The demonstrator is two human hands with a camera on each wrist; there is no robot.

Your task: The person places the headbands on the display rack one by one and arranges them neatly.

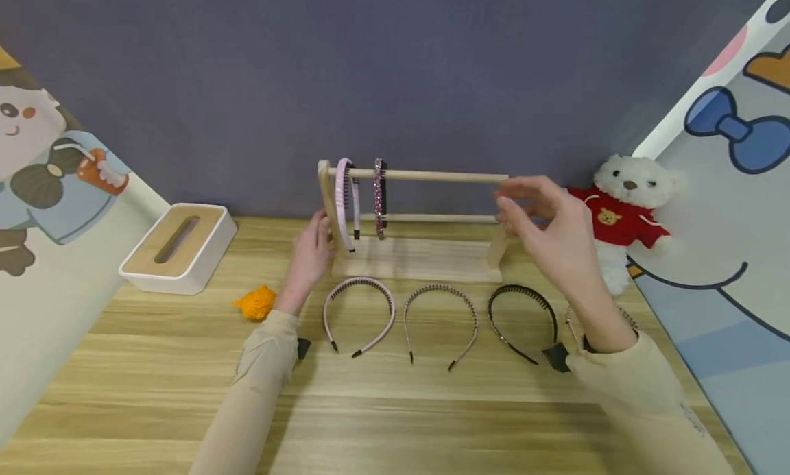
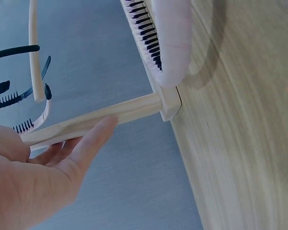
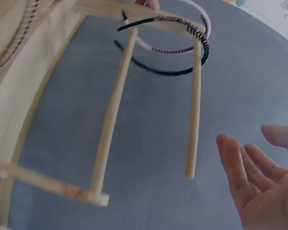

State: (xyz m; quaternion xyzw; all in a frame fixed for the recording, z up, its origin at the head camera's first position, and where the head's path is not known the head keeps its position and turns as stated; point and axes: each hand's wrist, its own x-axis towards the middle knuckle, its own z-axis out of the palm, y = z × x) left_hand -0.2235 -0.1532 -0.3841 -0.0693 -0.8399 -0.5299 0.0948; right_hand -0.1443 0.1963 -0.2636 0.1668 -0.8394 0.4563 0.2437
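A wooden headband rack (image 1: 426, 259) stands near the back wall. My left hand (image 1: 313, 252) grips its left post, and in the left wrist view the thumb lies along that post (image 2: 139, 108). On the upper rod hang a pink headband (image 1: 340, 201) and a glittery headband (image 1: 378, 201), both toward the left end. My right hand (image 1: 555, 221) is beside the rod's right end, fingers spread and holding nothing. In the right wrist view the upper rod (image 3: 194, 120) ends free, while the lower rod (image 3: 114, 110) meets the short right post.
In front of the rack lie a pink headband (image 1: 391, 303), a beaded headband (image 1: 474, 317) and a black headband (image 1: 492, 314). Another headband (image 1: 570, 321) is partly under my right arm. A tissue box (image 1: 204, 256) and orange toy (image 1: 256, 302) stand left; a teddy bear (image 1: 623, 218) sits right.
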